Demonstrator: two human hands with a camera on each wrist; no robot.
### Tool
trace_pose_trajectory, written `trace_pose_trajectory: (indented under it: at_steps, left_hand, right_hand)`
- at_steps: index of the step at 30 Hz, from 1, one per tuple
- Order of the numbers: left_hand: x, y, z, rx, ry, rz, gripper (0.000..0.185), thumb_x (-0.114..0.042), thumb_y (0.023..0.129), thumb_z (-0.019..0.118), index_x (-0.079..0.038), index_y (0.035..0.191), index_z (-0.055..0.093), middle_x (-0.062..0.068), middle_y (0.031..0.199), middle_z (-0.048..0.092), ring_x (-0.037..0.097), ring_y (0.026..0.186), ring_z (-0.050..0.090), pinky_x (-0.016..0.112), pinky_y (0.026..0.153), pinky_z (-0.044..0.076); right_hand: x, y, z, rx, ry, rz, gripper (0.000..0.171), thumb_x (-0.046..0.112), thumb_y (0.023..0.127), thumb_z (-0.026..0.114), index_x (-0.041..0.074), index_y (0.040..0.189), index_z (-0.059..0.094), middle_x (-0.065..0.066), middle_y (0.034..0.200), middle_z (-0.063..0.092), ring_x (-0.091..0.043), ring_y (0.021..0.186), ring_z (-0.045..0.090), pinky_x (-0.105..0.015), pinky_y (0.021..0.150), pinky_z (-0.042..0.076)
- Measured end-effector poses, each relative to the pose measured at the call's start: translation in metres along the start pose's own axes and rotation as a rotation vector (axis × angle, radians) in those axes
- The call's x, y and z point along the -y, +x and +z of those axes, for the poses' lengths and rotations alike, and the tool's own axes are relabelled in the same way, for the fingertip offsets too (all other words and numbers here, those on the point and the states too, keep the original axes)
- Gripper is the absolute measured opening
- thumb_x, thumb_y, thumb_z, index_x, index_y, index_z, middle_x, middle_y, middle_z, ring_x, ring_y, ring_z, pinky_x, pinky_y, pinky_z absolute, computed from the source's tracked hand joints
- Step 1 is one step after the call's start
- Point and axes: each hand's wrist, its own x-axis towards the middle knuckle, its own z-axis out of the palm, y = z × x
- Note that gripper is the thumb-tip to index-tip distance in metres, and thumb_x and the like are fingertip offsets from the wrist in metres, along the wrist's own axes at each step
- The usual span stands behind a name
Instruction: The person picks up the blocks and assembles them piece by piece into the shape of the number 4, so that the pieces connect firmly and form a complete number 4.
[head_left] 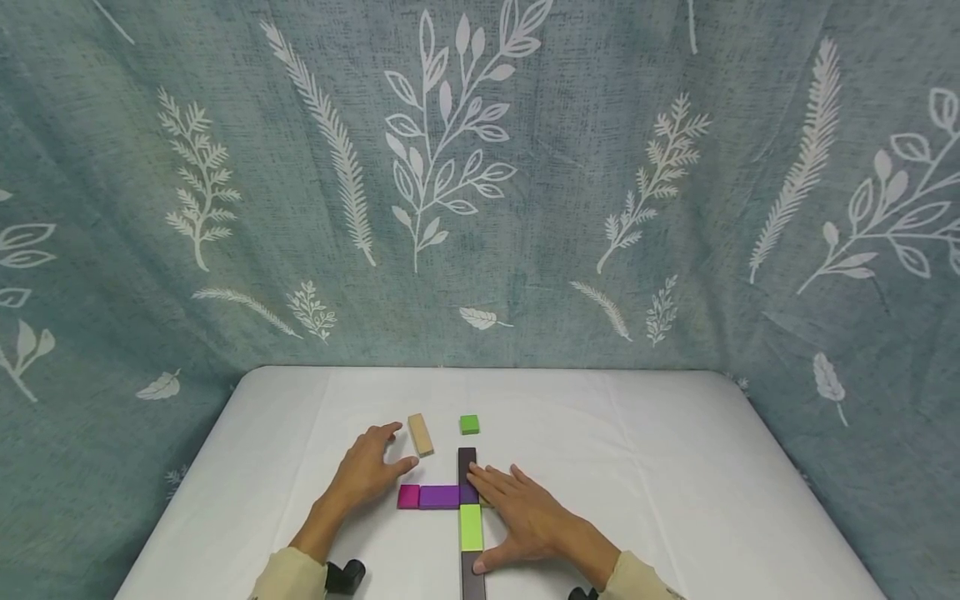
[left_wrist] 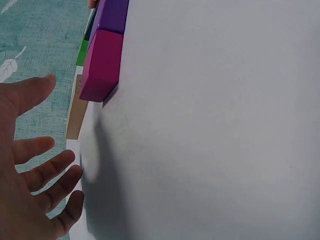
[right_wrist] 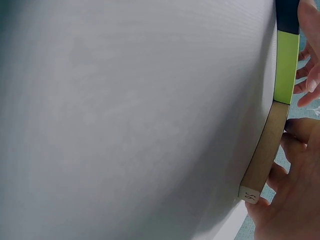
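Colored blocks lie in a cross on the white table. A magenta block [head_left: 408, 497] and a purple block [head_left: 439, 497] form its left arm; a lime block [head_left: 471, 527] and a dark block [head_left: 472, 575] run toward the front. Another dark block [head_left: 467, 465] points to the back. Stretched over the cross, my right hand [head_left: 528, 521] touches it, thumb on the front dark block and fingers by the back one. A wooden block [right_wrist: 265, 150] on the right is mostly hidden by this hand in the head view. My left hand [head_left: 363, 468] hovers with spread fingers, holding nothing, beside a loose wooden block [head_left: 421, 435].
A small green block [head_left: 469, 424] sits behind the cross, apart from it. The white tabletop [head_left: 637, 442] extends around the blocks. Behind it hangs a blue-green curtain [head_left: 555, 217] with white leaf patterns.
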Motion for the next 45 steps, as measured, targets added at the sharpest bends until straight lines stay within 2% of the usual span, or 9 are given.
trace_pose_trajectory:
  at_steps: [9, 19, 31, 45]
  left_hand:
    - [-0.001, 0.014, -0.001, -0.002, -0.002, -0.006, 0.075, -0.036, 0.083, 0.082, -0.001, 0.143, 0.053, 0.018, 0.128, 0.062, 0.040, 0.120, 0.056, 0.057, 0.100, 0.044]
    - [-0.003, 0.028, 0.002, 0.040, 0.024, 0.002, 0.085, -0.040, 0.078, 0.087, 0.000, 0.144, 0.051, 0.021, 0.135, 0.056, 0.040, 0.125, 0.053, 0.056, 0.104, 0.042]
    - [-0.005, 0.041, 0.004, 0.060, 0.103, 0.046, 0.080, -0.040, 0.077, 0.087, 0.001, 0.139, 0.057, 0.021, 0.136, 0.056, 0.041, 0.124, 0.053, 0.057, 0.103, 0.042]
    - [-0.008, 0.050, 0.004, 0.111, 0.147, 0.039, 0.078, -0.044, 0.079, 0.084, -0.001, 0.139, 0.058, 0.018, 0.135, 0.057, 0.038, 0.121, 0.054, 0.055, 0.103, 0.043]
  right_hand:
    - [-0.001, 0.000, -0.001, -0.013, -0.002, -0.011, 0.122, 0.088, 0.070, 0.062, 0.017, 0.162, 0.025, 0.004, 0.168, 0.020, -0.024, 0.152, 0.024, -0.053, 0.120, 0.016]
    - [-0.002, 0.001, -0.001, -0.017, -0.018, -0.013, 0.122, 0.087, 0.070, 0.063, 0.016, 0.162, 0.026, 0.004, 0.168, 0.020, -0.024, 0.152, 0.024, -0.053, 0.120, 0.017]
    - [-0.001, 0.000, -0.001, -0.014, -0.016, -0.012, 0.122, 0.087, 0.070, 0.063, 0.016, 0.162, 0.025, 0.003, 0.168, 0.020, -0.024, 0.152, 0.024, -0.053, 0.120, 0.017]
    - [0.000, -0.001, 0.001, -0.025, -0.019, -0.018, 0.123, 0.088, 0.070, 0.062, 0.016, 0.162, 0.025, 0.003, 0.168, 0.020, -0.024, 0.151, 0.024, -0.054, 0.120, 0.017]
